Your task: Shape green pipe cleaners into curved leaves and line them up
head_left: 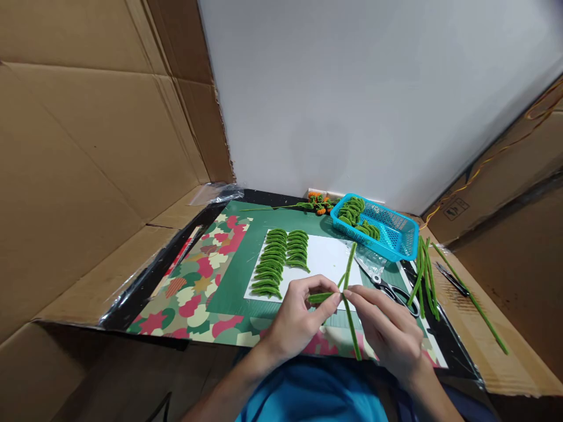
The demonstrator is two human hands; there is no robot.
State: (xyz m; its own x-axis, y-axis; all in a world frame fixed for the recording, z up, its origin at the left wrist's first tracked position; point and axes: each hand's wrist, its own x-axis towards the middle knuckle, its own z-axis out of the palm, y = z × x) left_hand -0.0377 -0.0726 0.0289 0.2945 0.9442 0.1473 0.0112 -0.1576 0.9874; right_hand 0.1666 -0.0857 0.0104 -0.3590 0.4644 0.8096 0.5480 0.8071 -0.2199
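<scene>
Pinching green stem (349,305), both hands' grip

— What is that green pipe cleaner (350,305) looking like, the one being pinched?

— Fuzzy and matt, like the folded green pieces (281,258) that are lying on smooth white paper (328,261).

— And the blue basket (391,234)?

— Glossy plastic, moulded in an open mesh. The scissors (387,286) are showing shiny metal blades and black handles.

— The walls?

— Rough brown cardboard (88,164), dull and creased; clear plastic film (215,192) is glinting at its edge. The patterned mat (197,287) is looking smooth.
</scene>
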